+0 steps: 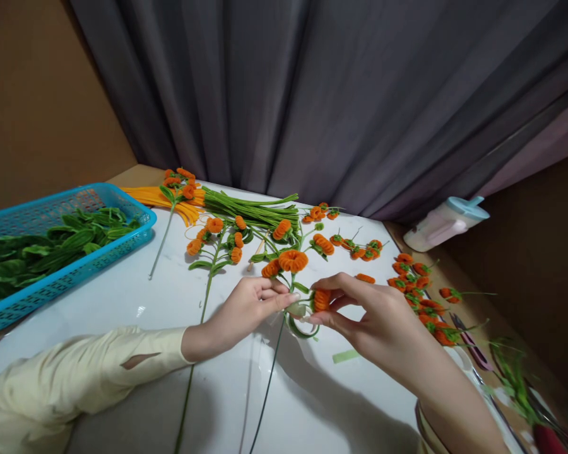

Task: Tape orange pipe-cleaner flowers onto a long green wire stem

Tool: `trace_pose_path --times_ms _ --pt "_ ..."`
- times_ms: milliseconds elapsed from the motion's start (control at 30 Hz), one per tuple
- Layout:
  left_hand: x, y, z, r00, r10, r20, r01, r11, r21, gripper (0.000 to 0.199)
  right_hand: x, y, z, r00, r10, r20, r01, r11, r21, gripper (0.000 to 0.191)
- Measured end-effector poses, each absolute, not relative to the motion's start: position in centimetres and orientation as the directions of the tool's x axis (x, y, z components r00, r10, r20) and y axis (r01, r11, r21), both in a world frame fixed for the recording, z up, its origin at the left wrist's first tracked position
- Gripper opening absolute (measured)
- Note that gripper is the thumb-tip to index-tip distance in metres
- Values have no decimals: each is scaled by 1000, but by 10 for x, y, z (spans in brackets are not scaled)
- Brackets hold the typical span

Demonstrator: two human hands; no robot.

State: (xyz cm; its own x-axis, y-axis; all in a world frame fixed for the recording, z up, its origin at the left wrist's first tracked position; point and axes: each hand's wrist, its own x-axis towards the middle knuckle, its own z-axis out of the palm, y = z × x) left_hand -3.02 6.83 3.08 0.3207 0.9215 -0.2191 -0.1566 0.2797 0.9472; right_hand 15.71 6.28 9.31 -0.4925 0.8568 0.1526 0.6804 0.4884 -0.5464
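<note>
My left hand [260, 306] pinches the stem of a chenille flower branch at the middle of the table, its thin dark wire [271, 372] running down toward me. Several orange blooms [293, 260] top this branch. My right hand [369, 309] grips a small orange chenille flower [320, 300] between thumb and fingers, close beside the stem. Just under the hands lies a roll of green tape [303, 328], partly hidden; whether its strip is attached to the stem, I cannot tell. A second flower branch [213, 258] lies left of my left hand.
A blue basket [144, 224] of green leaves stands at left. Behind lie green chenille stems [250, 208] and orange ones [146, 195]. Loose orange flowers [407, 277] spread along the right, near pink-handled scissors [476, 350]. A tumbler [442, 227] lies tilted at back right before a curtain.
</note>
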Motion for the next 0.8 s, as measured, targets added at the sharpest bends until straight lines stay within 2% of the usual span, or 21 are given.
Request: trace_pose_path --times_ms 367,800 --pt "-30 68 28 330 922 -200 -182 270 945 16 159 64 93 -524 835 169 669 526 -526 11" --pt "-30 68 28 303 933 -191 -112 235 966 21 160 64 100 -558 804 206 635 573 -518 18"
